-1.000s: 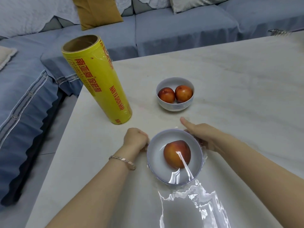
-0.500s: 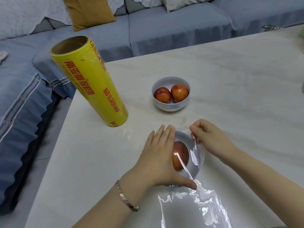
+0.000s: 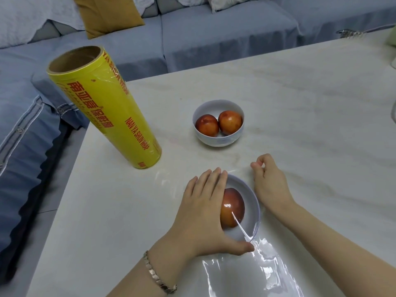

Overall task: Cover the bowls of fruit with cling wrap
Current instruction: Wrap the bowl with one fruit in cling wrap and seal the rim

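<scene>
A white bowl (image 3: 255,203) holding one red fruit (image 3: 234,210) stands near the table's front edge, with clear cling wrap (image 3: 259,273) stretched over it and trailing in shiny folds toward me. My left hand (image 3: 203,211) lies flat on the wrapped top, fingers straight, thumb at the near rim. My right hand (image 3: 270,183) sits at the bowl's far right side, fingers curled, thumb and forefinger pinching the film. A second white bowl (image 3: 218,140) with two red fruits (image 3: 218,124) stands uncovered further back.
A tall yellow roll of cling wrap (image 3: 107,112) stands upright at the table's left corner. The pale marble table (image 3: 310,125) stretches to the right. A blue sofa (image 3: 214,33) with a mustard cushion (image 3: 107,13) runs behind and along the left.
My left hand moved from the bowl's left side onto its top and now presses flat there. My right hand shifted from the rim outward to the right, fingers curling into a pinch.
</scene>
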